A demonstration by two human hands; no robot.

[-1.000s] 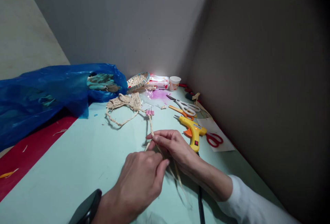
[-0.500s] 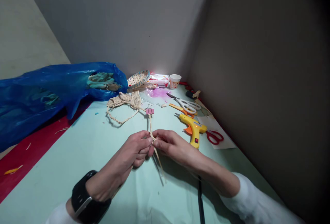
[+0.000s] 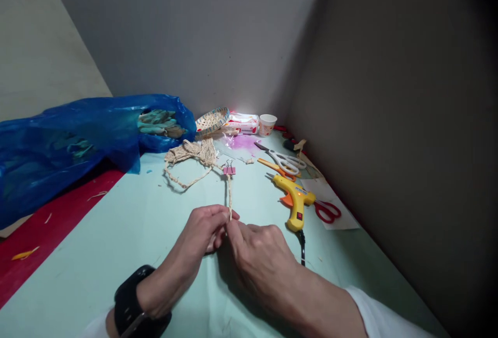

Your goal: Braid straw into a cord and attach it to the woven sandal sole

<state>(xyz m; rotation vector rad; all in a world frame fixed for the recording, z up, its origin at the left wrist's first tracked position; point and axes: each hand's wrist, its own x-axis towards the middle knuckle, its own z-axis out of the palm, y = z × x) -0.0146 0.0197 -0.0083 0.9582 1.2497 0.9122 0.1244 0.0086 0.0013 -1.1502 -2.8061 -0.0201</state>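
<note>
A thin braided cord (image 3: 230, 192) of pale straw-like fibre runs toward me from a pink binder clip (image 3: 229, 170). My left hand (image 3: 208, 229) pinches the cord's near end between thumb and fingers. Right beside it, my right hand (image 3: 259, 249) is closed on the same end, its knuckles turned up and thumb against the strands. The loose strand ends are hidden by my hands. Beyond the clip, a bundle of finished braid (image 3: 192, 153) lies looped on the table.
A yellow glue gun (image 3: 298, 200), white-handled scissors (image 3: 286, 161) and red-handled scissors (image 3: 328, 212) lie to the right. At the back are a woven basket (image 3: 212, 121), a tissue pack (image 3: 245, 123) and a paper cup (image 3: 267, 125). A blue plastic bag (image 3: 97, 125) fills the left.
My right hand has turned over and come nearer to me, its knuckles now up. The strand tails that hung below my fingers are now out of sight. The view has shifted slightly.
</note>
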